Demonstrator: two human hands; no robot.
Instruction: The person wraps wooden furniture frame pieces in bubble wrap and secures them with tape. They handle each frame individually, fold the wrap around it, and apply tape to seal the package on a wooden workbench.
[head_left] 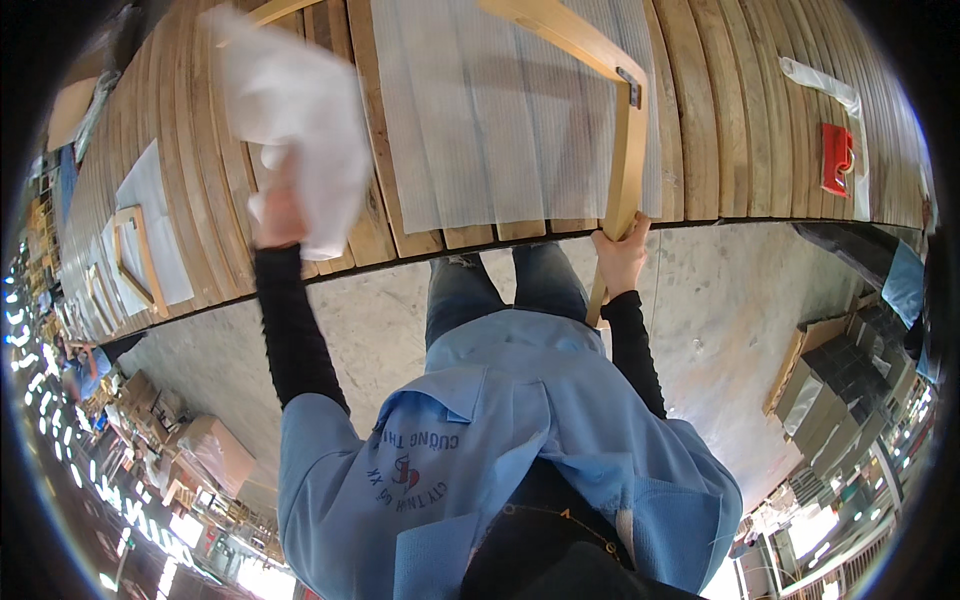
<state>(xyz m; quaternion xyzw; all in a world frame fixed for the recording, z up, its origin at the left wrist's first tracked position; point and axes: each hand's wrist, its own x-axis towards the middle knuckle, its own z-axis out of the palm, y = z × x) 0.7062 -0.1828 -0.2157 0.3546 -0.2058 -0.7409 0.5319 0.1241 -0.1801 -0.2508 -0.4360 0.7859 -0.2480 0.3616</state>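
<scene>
My right hand (622, 255) is closed round the lower end of a light wooden frame piece (625, 155) at the table's near edge. The piece bends at a corner with a dark metal fitting (629, 88), and its other arm runs up past the top of the view. Under it a translucent white foam sheet (480, 150) lies flat on the slatted wooden table (700, 120). On the left, my left hand (283, 212) grips a crumpled white cloth or soft sheet (310, 110), raised over the slats. Motion smears both, and the fingers are partly covered.
A red tape dispenser (837, 160) stands by a white strip (862, 125) on the right of the table. Farther left, another wooden frame (140, 260) lies on white sheeting. Stacked boards (845, 385) and cardboard boxes (215, 450) are on the floor. Part of another person (905, 285) shows at right.
</scene>
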